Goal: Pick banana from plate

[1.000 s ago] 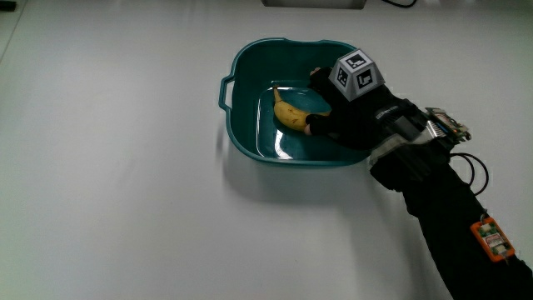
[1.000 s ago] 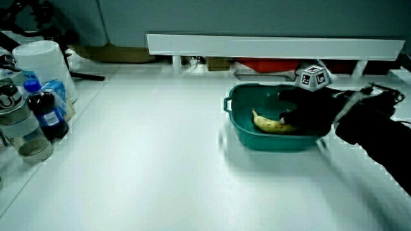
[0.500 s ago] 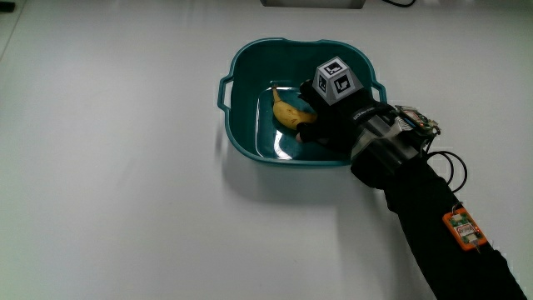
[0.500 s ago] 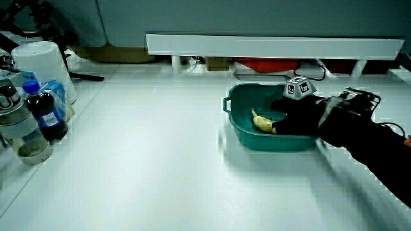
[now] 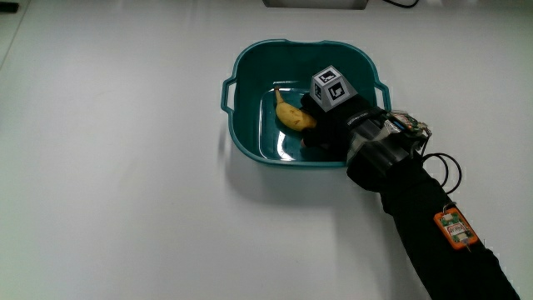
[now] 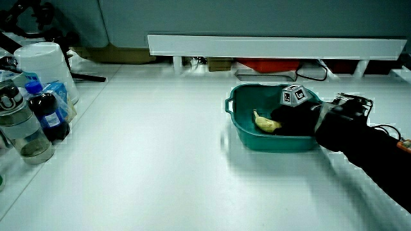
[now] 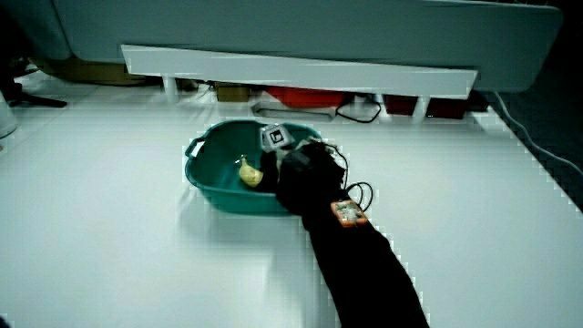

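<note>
I find the hand (image 5: 326, 125) inside the teal basin (image 5: 243, 142) standing for the plate, covering one end of the banana (image 5: 291, 114), whose long axis runs away from me toward the basin's middle; finger closure cannot be determined.

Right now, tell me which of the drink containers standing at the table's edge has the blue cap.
The small dark bottle, filled with a cola-coloured drink. It stands between the white jug and the clear bottle, which has a grey lid instead.

Bright even light, soft shadows, cool cast
</note>
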Available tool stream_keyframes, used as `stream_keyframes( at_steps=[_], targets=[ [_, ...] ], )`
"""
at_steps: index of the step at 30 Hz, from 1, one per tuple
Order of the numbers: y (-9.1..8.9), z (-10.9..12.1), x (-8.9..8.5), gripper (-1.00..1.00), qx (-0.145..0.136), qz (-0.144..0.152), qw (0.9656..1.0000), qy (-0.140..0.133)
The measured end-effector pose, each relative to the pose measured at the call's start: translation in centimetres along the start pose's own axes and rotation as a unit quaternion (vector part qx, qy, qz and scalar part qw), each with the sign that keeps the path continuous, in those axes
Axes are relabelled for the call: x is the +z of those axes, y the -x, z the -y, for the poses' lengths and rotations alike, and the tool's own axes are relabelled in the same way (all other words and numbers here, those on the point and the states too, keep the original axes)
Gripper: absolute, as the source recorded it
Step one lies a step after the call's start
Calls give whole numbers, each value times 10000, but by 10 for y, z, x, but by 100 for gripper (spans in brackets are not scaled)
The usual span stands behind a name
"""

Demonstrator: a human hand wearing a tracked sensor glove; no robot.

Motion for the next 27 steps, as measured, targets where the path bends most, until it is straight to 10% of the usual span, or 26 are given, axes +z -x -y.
stream_keyframes(
  at_steps=[12,27],
  targets=[
    [3,2,1,100,27,244,9996,-113],
    [1,13,14,100,1,218,9990,-395]
  ],
)
